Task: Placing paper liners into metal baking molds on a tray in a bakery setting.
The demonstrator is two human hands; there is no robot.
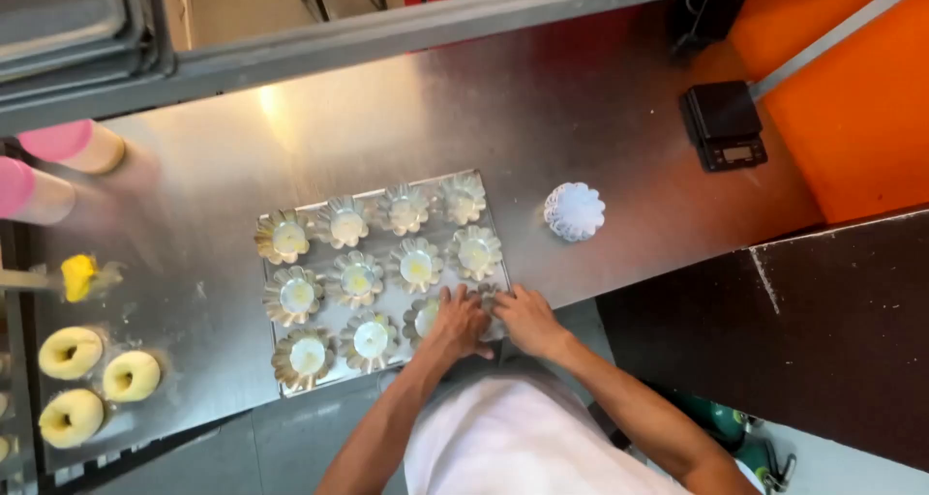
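Both hands (494,321) over dough-filled fluted moulds (358,282) on tray (290,387).

We have a single view, from a camera worn on the head, looking almost straight down from well above onto the long stainless steel worktable (581,137). Our own white-clad torso (513,447) fills the bottom edge, and the orange wall panel (852,118) closes the upper right corner.

Bright, even light; soft glare on the steel tabletop (290,118) well beyond the fingers; picture slightly soft overall.
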